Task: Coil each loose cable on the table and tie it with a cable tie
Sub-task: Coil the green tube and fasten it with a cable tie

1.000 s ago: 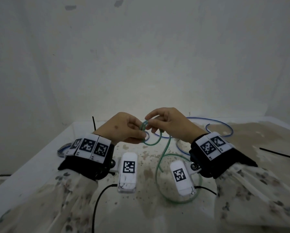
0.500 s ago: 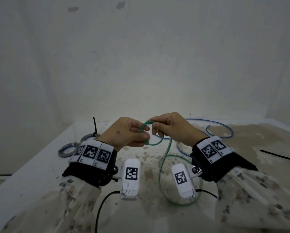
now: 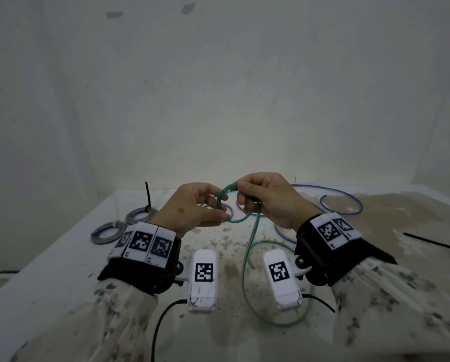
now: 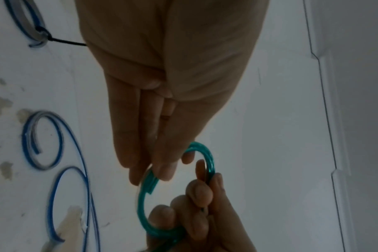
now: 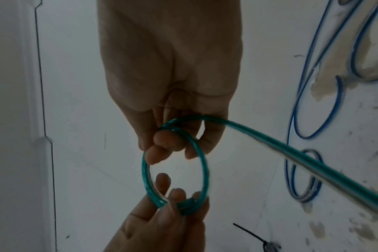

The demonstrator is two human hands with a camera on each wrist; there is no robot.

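Green cable (image 3: 246, 280): tail loose near table's (image 3: 49, 270) front edge; small coil started, pinched by left hand (image 3: 192, 207) and right hand (image 3: 268, 199) above centre. Untied. Two tied coils (image 3: 140, 215) at left edge. Blue cable (image 3: 341, 197) loose at back.

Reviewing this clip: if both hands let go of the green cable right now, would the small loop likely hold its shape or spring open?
Probably spring open. The green cable keeps its small loop only where the left hand and right hand pinch it. Its free tail sweeps the table in broad curves, suggesting springy stiffness, not limpness. It looks thin and light.
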